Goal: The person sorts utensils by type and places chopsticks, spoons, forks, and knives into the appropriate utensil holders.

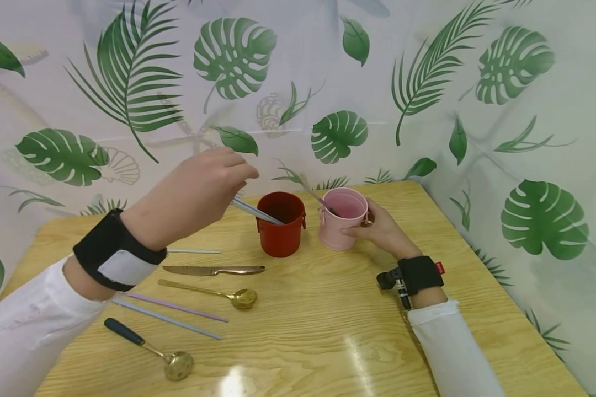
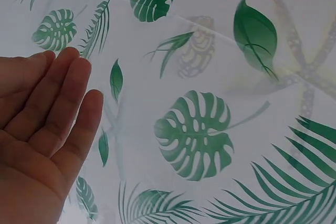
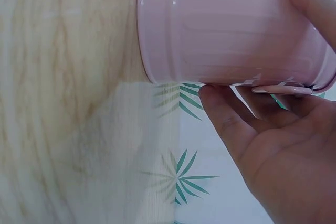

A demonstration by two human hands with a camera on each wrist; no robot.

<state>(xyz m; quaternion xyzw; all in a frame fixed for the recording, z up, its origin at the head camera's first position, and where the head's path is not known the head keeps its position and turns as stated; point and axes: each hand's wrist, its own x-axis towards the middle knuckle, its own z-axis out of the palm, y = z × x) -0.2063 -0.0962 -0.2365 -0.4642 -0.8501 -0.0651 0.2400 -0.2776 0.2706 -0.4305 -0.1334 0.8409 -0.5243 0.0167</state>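
Note:
My right hand (image 1: 383, 227) grips the pink bucket (image 1: 335, 230) by its right side, thumb in front and fingers behind; the right wrist view shows the bucket (image 3: 231, 30) close up. A slim utensil handle (image 1: 310, 190) leans out of that bucket. Just left of it stands a red bucket (image 1: 280, 240), with pale blue and white sticks (image 1: 258, 212) slanting out over its rim. Raised to the left of the red bucket is my left hand (image 1: 203, 190). The left wrist view shows its fingers (image 2: 79, 103) loosely extended, with nothing seen in them.
On the wooden table (image 1: 318, 331) lie a knife (image 1: 213, 271), a gold spoon (image 1: 242, 298), a purple stick (image 1: 179, 307), a blue stick (image 1: 169, 318) and a dark-handled ladle (image 1: 177, 365). A white stick (image 1: 193, 251) lies behind the knife. Leaf-patterned cloth (image 1: 288, 49) hangs behind.

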